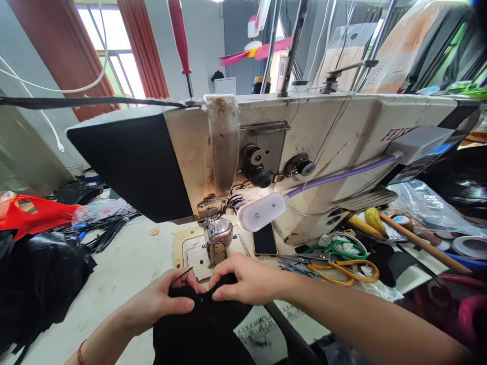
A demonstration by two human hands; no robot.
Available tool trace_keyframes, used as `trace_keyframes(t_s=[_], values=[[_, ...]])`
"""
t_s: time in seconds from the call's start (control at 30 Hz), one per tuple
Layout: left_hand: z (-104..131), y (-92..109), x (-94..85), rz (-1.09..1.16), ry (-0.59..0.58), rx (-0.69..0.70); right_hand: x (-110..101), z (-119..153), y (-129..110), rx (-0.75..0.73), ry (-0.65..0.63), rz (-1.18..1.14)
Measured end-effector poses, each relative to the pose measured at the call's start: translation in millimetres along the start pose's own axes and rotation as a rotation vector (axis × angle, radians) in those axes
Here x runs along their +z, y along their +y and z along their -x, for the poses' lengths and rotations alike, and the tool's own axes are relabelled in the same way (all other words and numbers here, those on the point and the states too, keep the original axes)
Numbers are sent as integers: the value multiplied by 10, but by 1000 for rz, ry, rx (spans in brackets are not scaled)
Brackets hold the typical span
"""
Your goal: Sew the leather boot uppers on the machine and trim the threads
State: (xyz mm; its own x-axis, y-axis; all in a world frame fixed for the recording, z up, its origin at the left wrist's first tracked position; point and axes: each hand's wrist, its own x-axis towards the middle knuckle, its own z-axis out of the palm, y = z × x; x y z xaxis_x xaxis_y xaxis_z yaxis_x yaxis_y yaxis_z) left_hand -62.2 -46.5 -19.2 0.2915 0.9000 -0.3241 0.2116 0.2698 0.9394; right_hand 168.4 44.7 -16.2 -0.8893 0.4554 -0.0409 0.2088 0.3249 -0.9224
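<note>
Both hands pinch a piece of black fabric (194,334) along its upper edge, just in front of the sewing machine (266,137). My left hand (167,296) grips the edge between thumb and fingers, and a thin dark strip sticks up by its fingers. Close beside it, my right hand (243,281) has thumb and forefinger closed on the same edge. Right behind my fingertips is the machine's presser foot area (216,251). The fabric hangs down toward the front edge of the table, and its lower part runs out of view.
A phone (265,239) lies behind my right hand. Orange-handled scissors (342,268), green-handled scissors (342,248), bananas (367,224) and a wooden stick (422,241) are on the right. Black plastic bags (41,284) and a red bag (38,215) lie left. A small lamp (262,212) hangs over the bed.
</note>
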Motion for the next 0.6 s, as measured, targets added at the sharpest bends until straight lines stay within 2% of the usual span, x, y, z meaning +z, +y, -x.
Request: trace_keyframes(t_s=[0.13,0.23,0.27,0.33,0.4,0.43,0.53,0.6], values=[[47,74,0,7,56,-14,-79,-79,-59,28,-67,138],[153,255,-5,-184,114,8,-125,-102,-173,13,-165,268],[198,317,-8,-249,143,13,-114,-97,-221,-45,-134,318],[287,406,-12,-314,214,20,-38,-68,-305,-238,60,425],[356,425,-5,-265,321,15,106,-27,-347,-412,284,484],[382,411,7,-201,373,-11,193,-7,-346,-440,342,484],[446,334,91,13,467,-142,429,29,-294,-300,322,420],[495,309,180,83,466,-187,509,32,-272,-227,299,381]])
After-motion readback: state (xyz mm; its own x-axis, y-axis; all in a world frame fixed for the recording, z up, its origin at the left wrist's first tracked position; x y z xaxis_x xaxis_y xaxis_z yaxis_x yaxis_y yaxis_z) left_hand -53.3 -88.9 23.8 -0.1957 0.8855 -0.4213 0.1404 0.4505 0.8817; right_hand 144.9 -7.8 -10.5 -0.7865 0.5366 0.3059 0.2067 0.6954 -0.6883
